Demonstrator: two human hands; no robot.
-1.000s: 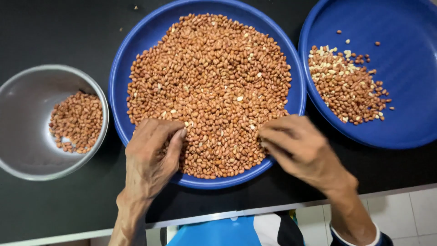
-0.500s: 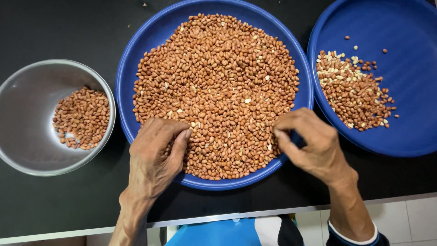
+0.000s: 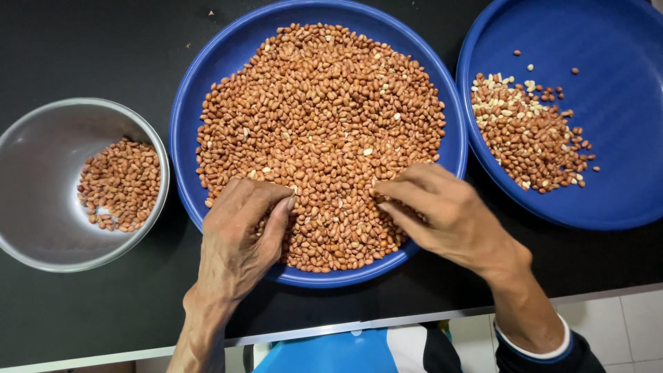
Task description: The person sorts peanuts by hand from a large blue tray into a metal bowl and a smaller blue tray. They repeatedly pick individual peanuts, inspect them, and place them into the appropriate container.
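On the big blue plate [image 3: 207,90], middle of the black table [image 3: 83,41]: a wide heap of red-brown peanuts [image 3: 321,131]. Left hand [image 3: 238,238] flat on the near edge of the heap, fingers curled close together, touching nuts. Right hand [image 3: 442,211] beside it on the heap, fingertips pinched together, maybe on a nut or two; cannot tell. Left of the plate: a steel bowl [image 3: 41,228] with some peanuts. Right of the plate: another blue plate [image 3: 621,62] with a smaller pile. Probably light, hard, smooth, quick to roll. Best pinched one by one with fingertips.
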